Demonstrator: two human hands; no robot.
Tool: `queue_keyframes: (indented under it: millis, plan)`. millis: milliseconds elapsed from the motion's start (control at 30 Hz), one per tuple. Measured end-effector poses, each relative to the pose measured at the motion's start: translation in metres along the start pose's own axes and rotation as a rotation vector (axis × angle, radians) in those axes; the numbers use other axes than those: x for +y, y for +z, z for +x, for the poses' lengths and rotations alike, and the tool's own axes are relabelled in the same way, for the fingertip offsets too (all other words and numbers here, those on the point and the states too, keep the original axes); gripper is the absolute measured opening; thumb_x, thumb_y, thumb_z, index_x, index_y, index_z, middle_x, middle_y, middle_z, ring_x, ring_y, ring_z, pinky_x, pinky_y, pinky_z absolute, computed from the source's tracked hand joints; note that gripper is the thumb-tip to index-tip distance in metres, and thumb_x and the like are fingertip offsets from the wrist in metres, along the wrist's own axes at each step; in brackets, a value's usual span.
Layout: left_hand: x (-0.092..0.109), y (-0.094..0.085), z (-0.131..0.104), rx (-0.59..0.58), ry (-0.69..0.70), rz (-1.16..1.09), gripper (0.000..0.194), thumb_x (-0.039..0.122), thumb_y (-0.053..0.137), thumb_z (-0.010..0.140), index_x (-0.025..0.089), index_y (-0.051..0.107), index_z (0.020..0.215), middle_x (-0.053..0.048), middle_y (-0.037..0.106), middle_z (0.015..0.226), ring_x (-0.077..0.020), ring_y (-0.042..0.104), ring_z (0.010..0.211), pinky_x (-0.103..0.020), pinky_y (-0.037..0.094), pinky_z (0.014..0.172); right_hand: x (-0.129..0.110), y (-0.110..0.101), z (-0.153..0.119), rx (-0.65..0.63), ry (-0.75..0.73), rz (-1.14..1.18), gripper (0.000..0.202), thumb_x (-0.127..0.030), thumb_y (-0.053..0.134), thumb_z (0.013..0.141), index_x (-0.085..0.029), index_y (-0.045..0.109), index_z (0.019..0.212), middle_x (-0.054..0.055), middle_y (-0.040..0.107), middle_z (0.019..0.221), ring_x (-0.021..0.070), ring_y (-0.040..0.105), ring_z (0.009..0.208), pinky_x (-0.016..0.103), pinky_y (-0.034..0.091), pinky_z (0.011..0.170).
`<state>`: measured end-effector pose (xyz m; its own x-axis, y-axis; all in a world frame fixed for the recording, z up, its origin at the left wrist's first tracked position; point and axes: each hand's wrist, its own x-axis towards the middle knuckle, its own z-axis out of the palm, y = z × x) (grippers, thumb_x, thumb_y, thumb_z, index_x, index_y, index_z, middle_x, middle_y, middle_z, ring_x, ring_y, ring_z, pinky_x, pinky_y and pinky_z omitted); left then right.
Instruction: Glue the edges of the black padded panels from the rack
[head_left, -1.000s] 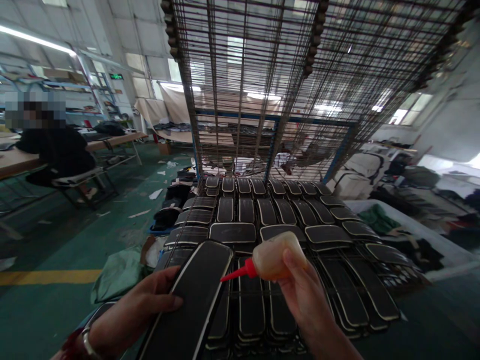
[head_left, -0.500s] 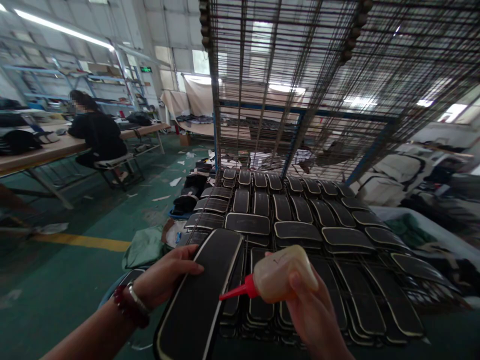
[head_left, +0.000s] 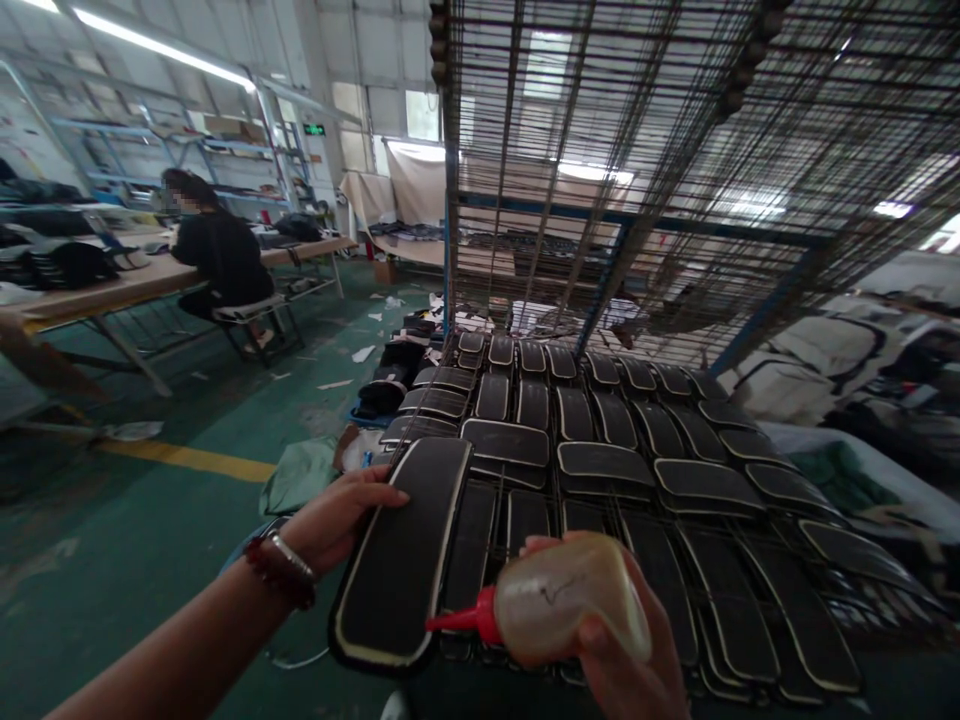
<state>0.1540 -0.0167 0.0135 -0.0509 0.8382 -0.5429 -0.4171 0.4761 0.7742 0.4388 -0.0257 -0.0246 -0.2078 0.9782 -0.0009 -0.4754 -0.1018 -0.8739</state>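
Note:
My left hand [head_left: 349,515] grips the left edge of a long black panel [head_left: 401,550], thumb on top. A pale yellowish line runs along the panel's rim, with rounded corners at the near end. In my right hand [head_left: 630,640] is a translucent squeeze bottle [head_left: 562,595], tilted on its side, with amber liquid in it. Its red nozzle [head_left: 457,620] points left, the tip at the panel's lower right edge. Whether the tip touches the surface I cannot tell. Fingers of my right hand wrap round the bottle, partly hidden behind it.
Rows of similar black panels [head_left: 604,465] lie on a wire rack, whose other wire shelves [head_left: 600,120] tilt up above. A green cloth bundle [head_left: 300,475] is beside my left arm. Farther left, a person [head_left: 221,250] sits at a long table [head_left: 142,280].
The nozzle tip has slid down the panel's right edge toward its near corner. The panel sits higher in view, so its near end now shows. The background has shifted right.

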Motion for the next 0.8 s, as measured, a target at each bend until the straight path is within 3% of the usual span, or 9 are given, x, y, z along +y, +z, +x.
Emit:
queue_keyframes:
  millis: [167,300,433,500,633,800]
  plan:
    - [0.001,-0.002,0.003,0.067,0.042,-0.057,0.04,0.0,0.07,0.075,0.007,0.07,0.114,-0.009,0.081,0.072,-0.024,0.077,0.058,-0.032,0.065,0.058,0.009,-0.003,-0.001,0.015,0.003,0.035,0.059,-0.053,0.099,0.064,-0.028,0.077,0.112,0.017,0.078,0.114,0.0402,0.075,0.101,0.052,0.064,0.082]
    - [-0.002,-0.005,0.006,0.129,0.059,-0.067,0.035,0.0,0.069,0.077,0.009,0.069,0.112,-0.01,0.082,0.075,-0.0263,0.079,0.063,-0.034,0.065,0.059,0.037,-0.005,0.0,0.044,0.081,0.172,0.051,-0.052,0.096,0.071,-0.029,0.077,0.113,0.015,0.078,0.115,0.041,0.073,0.108,0.058,0.06,0.095]
    - [-0.011,-0.004,0.007,0.109,0.094,-0.056,0.023,0.002,0.07,0.08,0.012,0.068,0.101,-0.009,0.082,0.077,-0.0246,0.079,0.068,-0.034,0.066,0.065,0.053,-0.002,0.024,0.052,0.257,0.316,0.042,-0.059,0.089,0.077,-0.026,0.079,0.101,0.011,0.08,0.106,0.0333,0.077,0.097,0.045,0.066,0.08]
    - [-0.018,0.0,0.007,0.041,0.09,-0.06,0.023,0.004,0.072,0.078,0.014,0.067,0.099,-0.008,0.082,0.077,-0.0245,0.079,0.069,-0.034,0.065,0.067,0.044,0.003,0.043,0.076,0.213,0.306,0.042,-0.059,0.091,0.075,-0.025,0.08,0.098,0.009,0.081,0.102,0.0282,0.077,0.093,0.037,0.065,0.077]
    - [-0.032,0.014,0.005,-0.069,0.032,-0.079,0.033,0.003,0.07,0.071,0.013,0.069,0.103,-0.008,0.083,0.082,-0.0271,0.08,0.078,-0.035,0.063,0.07,0.018,0.011,0.081,0.138,-0.03,0.177,0.039,-0.05,0.096,0.073,-0.023,0.079,0.096,0.004,0.079,0.091,0.0211,0.074,0.081,0.026,0.06,0.064]
    - [-0.041,0.029,0.005,-0.144,-0.002,-0.068,0.04,0.002,0.068,0.063,0.015,0.073,0.1,-0.008,0.084,0.086,-0.0278,0.08,0.088,-0.033,0.061,0.074,0.02,0.015,0.1,0.175,-0.15,0.101,0.043,-0.042,0.1,0.068,-0.022,0.076,0.098,0.0,0.076,0.089,0.0189,0.069,0.079,0.025,0.056,0.067]
